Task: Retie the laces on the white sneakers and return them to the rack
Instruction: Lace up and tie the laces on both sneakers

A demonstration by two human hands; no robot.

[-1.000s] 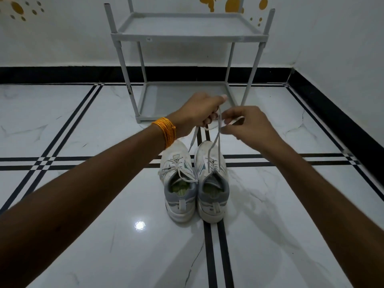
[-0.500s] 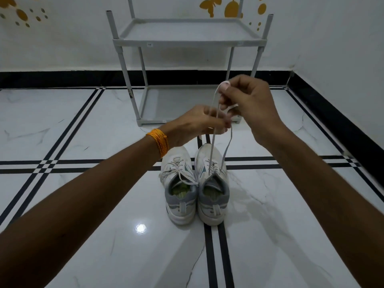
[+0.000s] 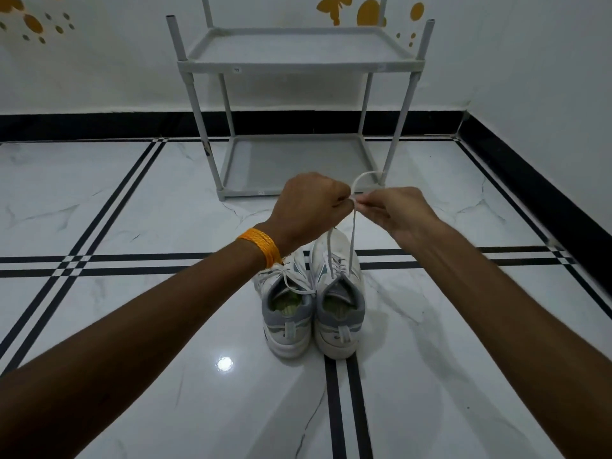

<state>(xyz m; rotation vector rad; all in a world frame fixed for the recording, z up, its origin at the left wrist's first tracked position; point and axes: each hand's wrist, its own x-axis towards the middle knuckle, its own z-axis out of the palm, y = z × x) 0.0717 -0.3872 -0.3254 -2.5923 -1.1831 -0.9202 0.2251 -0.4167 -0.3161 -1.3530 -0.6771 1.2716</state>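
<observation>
Two white sneakers with grey heels stand side by side on the floor, heels toward me: the left sneaker (image 3: 285, 309) and the right sneaker (image 3: 338, 299). The right sneaker's lace (image 3: 351, 240) runs up in two taut strands to my hands, with a small loop above the fingers. My left hand (image 3: 311, 207), with an orange band at the wrist, pinches the lace. My right hand (image 3: 397, 213) pinches it right beside, fingertips touching. The left sneaker's laces lie tied in a loose bow. The grey two-shelf rack (image 3: 299, 62) stands behind, both shelves bare.
White marble floor (image 3: 132, 207) with black stripe lines. White wall with orange stickers and a black skirting board (image 3: 99, 125) behind the rack; another wall runs along the right side.
My right hand has come down from above to the level of my left hand. Both hands now meet at the lace, with a small loop above them.
</observation>
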